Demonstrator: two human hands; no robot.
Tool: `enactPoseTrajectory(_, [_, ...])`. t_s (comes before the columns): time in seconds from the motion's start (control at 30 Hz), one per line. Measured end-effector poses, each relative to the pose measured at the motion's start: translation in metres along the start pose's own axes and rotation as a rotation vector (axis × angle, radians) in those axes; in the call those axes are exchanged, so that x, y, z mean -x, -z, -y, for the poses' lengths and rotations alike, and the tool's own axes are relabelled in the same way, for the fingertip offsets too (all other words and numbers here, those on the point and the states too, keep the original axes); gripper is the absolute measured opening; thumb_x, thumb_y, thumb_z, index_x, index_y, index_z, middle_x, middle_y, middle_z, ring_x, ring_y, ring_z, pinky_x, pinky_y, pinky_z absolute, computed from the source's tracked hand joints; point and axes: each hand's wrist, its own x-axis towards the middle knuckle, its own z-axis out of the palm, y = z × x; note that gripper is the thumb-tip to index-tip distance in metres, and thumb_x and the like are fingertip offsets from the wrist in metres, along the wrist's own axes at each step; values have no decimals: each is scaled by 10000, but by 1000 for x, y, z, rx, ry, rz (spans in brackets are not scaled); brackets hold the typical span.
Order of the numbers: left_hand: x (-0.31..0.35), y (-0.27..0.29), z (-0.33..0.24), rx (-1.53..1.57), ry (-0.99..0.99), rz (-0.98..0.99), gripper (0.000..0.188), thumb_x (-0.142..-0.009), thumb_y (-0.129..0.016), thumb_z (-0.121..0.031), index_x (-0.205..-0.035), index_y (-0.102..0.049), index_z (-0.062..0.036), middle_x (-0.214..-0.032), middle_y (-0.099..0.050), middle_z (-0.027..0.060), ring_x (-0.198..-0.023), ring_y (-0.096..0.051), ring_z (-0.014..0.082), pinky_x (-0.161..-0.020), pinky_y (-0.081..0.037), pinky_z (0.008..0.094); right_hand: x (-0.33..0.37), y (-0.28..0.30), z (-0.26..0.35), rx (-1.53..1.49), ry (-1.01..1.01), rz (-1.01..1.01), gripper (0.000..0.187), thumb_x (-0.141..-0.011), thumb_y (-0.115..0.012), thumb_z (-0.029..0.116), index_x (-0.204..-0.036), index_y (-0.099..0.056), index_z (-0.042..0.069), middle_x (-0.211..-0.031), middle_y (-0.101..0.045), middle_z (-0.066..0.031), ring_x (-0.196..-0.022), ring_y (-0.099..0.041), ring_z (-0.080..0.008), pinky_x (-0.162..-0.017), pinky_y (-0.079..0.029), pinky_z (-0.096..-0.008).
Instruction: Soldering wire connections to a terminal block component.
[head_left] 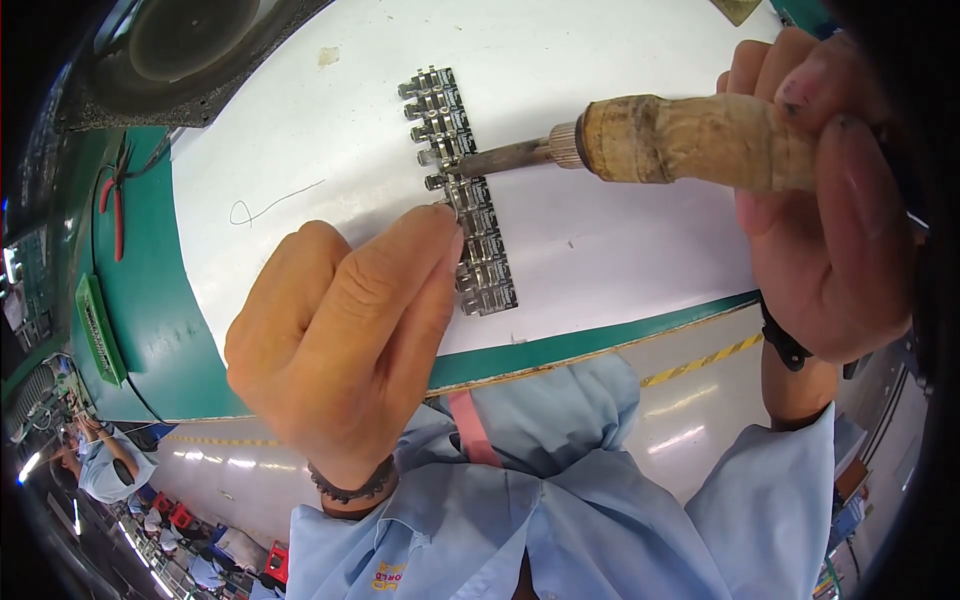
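A strip of small dark circuit boards with shiny metal connectors (483, 232) lies on the white sheet in front of me. My right hand (840, 220) is wrapped round the tan, tape-covered handle of a soldering iron (690, 140). The iron's metal shaft points left, and its tip meets the strip just above the middle. Against the strip's left side, slightly nearer to me than the tip, my left hand (340, 320) has thumb and forefinger pinched together at one of the connectors. Whatever sits between those fingertips is hidden.
A thin bent wire (262, 212) lies on the white sheet (620, 245), left of the strip. Farther left, red-handled pliers (118, 205) and a green tray (99, 328) rest on the green mat (165, 330). A dark round-faced object (185, 45) stands at the far left. Another person (115, 468) shows at lower left.
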Motion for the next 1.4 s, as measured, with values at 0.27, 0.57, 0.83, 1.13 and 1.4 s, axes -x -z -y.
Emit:
enactPoseTrajectory(0.27, [1,-7,-6,110,28,-118,153,-770,-743,85,-898,-685,23,-717,-615,3,-548,-346,10,-468,-196,188,1,-3,1,2,-11,-29,180,-978,-397,227,-1077,-494,112,-776,-446,-30,-669,-378,-138,-694,-321,-332])
enactPoseTrajectory(0.57, [6,2,-5,213,94,-46,115,-798,-709,44,-878,-632,17,-723,-599,-14,-531,-275,-11,-487,-170,176,-4,-6,-1,-1,-9,-60,186,-976,-397,223,-1080,-499,107,-769,-451,-29,-660,-384,-134,-689,-326,-329])
enactPoseTrajectory(0.83, [5,-2,-4,195,76,-46,104,-772,-707,64,-842,-648,15,-685,-555,-27,-521,-285,-12,-490,-153,188,9,11,0,-11,-10,-77,191,-974,-396,220,-1082,-503,103,-762,-456,-28,-652,-389,-131,-685,-330,-327])
enactPoseTrajectory(1.13, [4,-2,-6,171,89,-60,107,-755,-710,66,-831,-658,11,-646,-521,-37,-510,-282,-1,-486,-150,205,-3,-9,3,-15,-22,-95,197,-972,-396,216,-1085,-507,99,-755,-461,-28,-644,-395,-128,-681,-335,-324])
enactPoseTrajectory(1.4, [3,-3,-6,170,100,-53,111,-750,-716,62,-828,-661,5,-638,-515,-40,-509,-282,3,-483,-151,208,-4,-16,5,-12,-36,-121,203,-970,-396,213,-1087,-511,95,-748,-466,-27,-636,-401,-124,-676,-339,-321])
